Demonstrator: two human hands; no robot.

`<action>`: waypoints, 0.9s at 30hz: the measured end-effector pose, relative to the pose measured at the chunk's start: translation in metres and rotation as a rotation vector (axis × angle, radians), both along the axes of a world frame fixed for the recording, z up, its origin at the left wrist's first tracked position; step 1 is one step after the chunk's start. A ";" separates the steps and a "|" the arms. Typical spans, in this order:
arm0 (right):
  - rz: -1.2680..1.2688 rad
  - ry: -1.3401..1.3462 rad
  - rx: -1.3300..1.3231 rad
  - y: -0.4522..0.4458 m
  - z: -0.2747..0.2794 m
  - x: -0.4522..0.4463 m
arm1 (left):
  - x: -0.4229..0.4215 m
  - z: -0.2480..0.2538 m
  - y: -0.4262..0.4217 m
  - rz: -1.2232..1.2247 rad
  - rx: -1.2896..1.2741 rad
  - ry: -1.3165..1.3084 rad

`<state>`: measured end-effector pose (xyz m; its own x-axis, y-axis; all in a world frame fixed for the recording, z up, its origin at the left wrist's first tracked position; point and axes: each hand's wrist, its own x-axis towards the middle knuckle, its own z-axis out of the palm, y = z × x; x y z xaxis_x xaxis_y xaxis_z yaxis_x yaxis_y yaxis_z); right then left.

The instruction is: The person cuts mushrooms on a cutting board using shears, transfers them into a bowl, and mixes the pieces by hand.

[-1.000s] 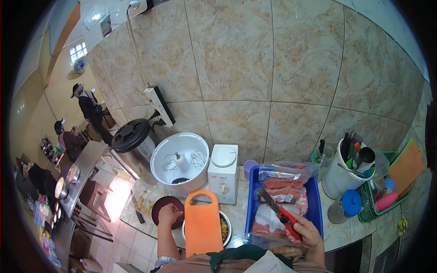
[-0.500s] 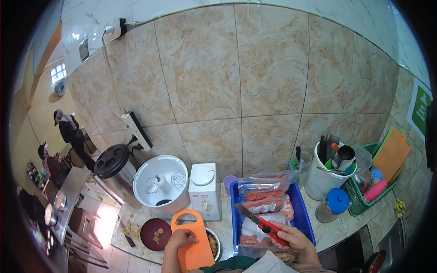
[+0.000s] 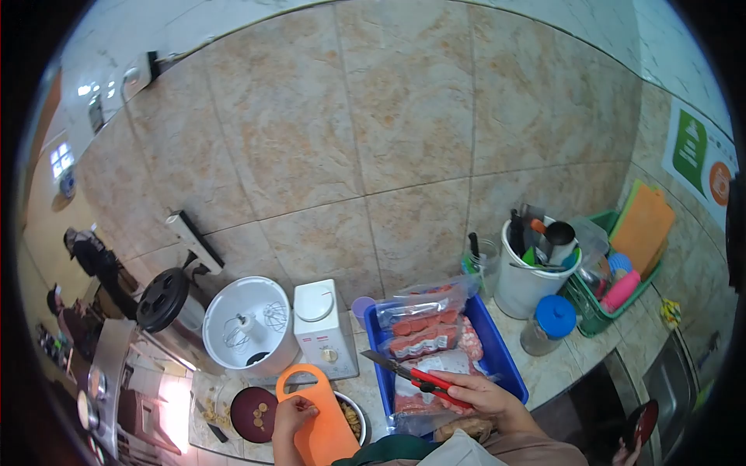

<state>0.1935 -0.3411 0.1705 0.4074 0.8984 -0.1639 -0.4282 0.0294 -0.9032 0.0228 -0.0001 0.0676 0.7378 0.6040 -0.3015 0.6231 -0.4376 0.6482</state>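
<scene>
Head | left hand (image 3: 294, 416): bowl (image 3: 242, 402) to orange board (image 3: 328, 435), grip unclear | right fingers (image 3: 457, 380): grasping shears (image 3: 423, 380)

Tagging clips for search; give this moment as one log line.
left hand: at orange board | right hand: red-handled tool over blue tray | tray: packaged meat | dish: round pieces

1. Red-and-black-handled shears (image 3: 440, 387) in the right hand (image 3: 483, 394): smooth plastic-looking grips, grey metal blades.
2. Under the left hand's (image 3: 292, 417) fingers, an orange, handled cutting board (image 3: 329, 429): smooth, matt plastic.
3. Beyond the right hand, a blue rectangular plastic tub (image 3: 497, 356) holds glossy, clear plastic packs (image 3: 423, 347).
4. Left of the left hand, a round dark-red dish (image 3: 244, 404): smooth, material unclear.
5. Beyond the left hand, a round white bowl (image 3: 262, 293): smooth plastic, thin metal whisks (image 3: 274, 317).
</scene>
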 end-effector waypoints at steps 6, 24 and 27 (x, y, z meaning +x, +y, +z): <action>0.050 -0.106 -0.006 0.003 0.002 -0.003 | -0.005 -0.030 0.012 0.050 -0.106 -0.104; 0.134 -0.158 0.082 0.004 -0.003 -0.012 | -0.005 -0.024 0.005 0.172 -0.330 -0.241; 0.164 -0.145 0.069 0.005 -0.002 -0.012 | -0.007 -0.026 0.002 0.231 -0.380 -0.269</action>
<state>0.1811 -0.3357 0.1683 0.2697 0.9617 -0.0495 -0.2978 0.0344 -0.9540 0.0161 0.0021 0.0412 0.6800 0.6449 -0.3490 0.4649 -0.0111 0.8853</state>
